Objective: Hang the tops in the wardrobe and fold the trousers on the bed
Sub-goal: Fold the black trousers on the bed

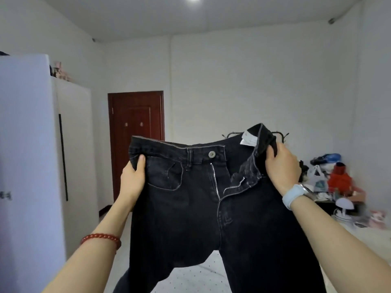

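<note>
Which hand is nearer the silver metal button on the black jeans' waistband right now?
Right. The right hand grips the open fly side of the black jeans, somewhat closer to the silver metal button; the left hand grips the waistband at the far pocket side.

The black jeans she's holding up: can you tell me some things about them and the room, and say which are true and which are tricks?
1. Both hands grip the black jeans at the waistband. True: the left hand holds one side and the right hand the other.
2. The zip is done up. False: the zip is open and the waistband is unfastened beside the metal button.
3. The jeans lie folded flat on the bed. False: they are held up in the air, legs hanging over the bed.
4. The brown door behind is shut. True.
5. The watch is on the left wrist. False: it is on the right wrist; the left wears a red bead bracelet.
</note>
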### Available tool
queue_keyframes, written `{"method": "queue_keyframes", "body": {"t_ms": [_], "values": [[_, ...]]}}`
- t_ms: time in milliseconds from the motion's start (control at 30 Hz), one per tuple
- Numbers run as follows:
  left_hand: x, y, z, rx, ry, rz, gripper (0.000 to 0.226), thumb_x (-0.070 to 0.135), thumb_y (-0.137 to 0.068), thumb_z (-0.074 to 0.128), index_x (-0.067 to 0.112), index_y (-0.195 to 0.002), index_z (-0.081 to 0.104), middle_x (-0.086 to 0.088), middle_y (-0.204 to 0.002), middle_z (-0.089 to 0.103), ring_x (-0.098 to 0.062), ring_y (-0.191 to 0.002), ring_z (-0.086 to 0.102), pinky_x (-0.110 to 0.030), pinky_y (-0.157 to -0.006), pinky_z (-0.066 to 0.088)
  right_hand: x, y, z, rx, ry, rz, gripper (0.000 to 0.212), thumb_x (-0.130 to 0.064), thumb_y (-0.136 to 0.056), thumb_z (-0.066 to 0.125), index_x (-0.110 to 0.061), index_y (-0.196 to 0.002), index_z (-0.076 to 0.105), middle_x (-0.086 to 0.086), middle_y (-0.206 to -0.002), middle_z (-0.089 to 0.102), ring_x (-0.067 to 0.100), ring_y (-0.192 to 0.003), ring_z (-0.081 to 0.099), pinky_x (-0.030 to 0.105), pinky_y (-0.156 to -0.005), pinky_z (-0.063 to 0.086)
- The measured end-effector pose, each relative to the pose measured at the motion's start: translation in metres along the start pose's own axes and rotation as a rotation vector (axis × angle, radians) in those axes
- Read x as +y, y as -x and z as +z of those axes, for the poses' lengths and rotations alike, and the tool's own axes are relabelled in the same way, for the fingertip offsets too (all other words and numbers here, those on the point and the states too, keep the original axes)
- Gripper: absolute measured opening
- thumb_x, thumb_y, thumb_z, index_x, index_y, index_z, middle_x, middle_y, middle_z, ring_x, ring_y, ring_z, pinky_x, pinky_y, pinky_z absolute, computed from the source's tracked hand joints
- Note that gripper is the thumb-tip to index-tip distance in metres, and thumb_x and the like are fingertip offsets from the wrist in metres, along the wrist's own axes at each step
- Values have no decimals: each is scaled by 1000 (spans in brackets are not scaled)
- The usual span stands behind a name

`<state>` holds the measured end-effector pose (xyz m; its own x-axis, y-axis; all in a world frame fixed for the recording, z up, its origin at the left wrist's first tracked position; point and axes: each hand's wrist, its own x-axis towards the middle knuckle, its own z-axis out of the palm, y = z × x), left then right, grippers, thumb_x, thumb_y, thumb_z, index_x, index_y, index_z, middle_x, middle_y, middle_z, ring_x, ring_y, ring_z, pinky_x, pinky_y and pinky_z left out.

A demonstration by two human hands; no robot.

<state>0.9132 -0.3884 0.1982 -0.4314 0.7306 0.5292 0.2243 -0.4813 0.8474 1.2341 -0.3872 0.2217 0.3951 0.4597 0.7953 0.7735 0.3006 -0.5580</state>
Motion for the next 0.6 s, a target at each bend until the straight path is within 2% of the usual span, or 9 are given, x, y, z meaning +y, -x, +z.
{"method": "queue_keyframes", "body": {"t_ms": [67,167,200,300,367,433,500,600], "values": [[-46,-18,5,-73,-71,-58,39,38,-98,40,10,-116,58,-1,-108,56,-21,-104,53,-34,-91,42,23,11,43,-85,59,66,28,-24,-98,40,0,-103,53,27,-104,59,44,-98,52,36,-65,28],[-104,-20,17,-142,-114,-107,19,31,-98,41,19,-100,57,0,-103,58,-19,-100,53,-30,-84,39,59,40,95,-214,113,131,26,-23,-99,38,-1,-106,52,27,-95,62,44,-89,56,37,-62,30],[-119,-20,22,-143,-145,-132,18,31,-99,41,21,-100,56,2,-102,57,-18,-99,53,-30,-83,38,68,47,108,-232,131,156,25,-22,-99,37,-1,-105,51,27,-92,62,44,-87,56,38,-61,31],[-147,-30,35,-134,-163,-210,33,35,-99,40,16,-119,58,0,-110,58,-21,-106,53,-34,-92,40,79,57,134,-271,172,210,23,-19,-99,36,-1,-108,48,27,-94,60,44,-89,54,38,-64,31],[-150,-36,41,-145,-152,-201,32,35,-99,39,16,-117,58,1,-110,58,-22,-108,53,-34,-91,40,76,55,138,-257,170,217,23,-17,-99,35,-1,-110,46,27,-95,60,44,-89,54,38,-64,31],[-145,-38,46,-156,-128,-174,24,33,-99,39,20,-107,57,3,-104,59,-18,-102,53,-31,-86,39,70,50,137,-233,131,207,23,-15,-99,34,1,-112,45,26,-93,60,43,-86,55,37,-62,30],[-131,-42,47,-143,-128,-129,22,34,-99,39,21,-101,57,5,-99,59,-18,-100,54,-33,-87,40,59,40,132,-192,80,183,22,-15,-99,33,1,-108,45,24,-89,59,42,-84,55,37,-61,29],[-94,-46,43,-102,-114,-46,27,36,-99,39,19,-104,59,5,-95,60,-18,-97,55,-33,-86,41,31,24,112,-137,25,116,21,-20,-99,33,-4,-105,45,17,-85,56,39,-82,55,37,-61,32]]}}
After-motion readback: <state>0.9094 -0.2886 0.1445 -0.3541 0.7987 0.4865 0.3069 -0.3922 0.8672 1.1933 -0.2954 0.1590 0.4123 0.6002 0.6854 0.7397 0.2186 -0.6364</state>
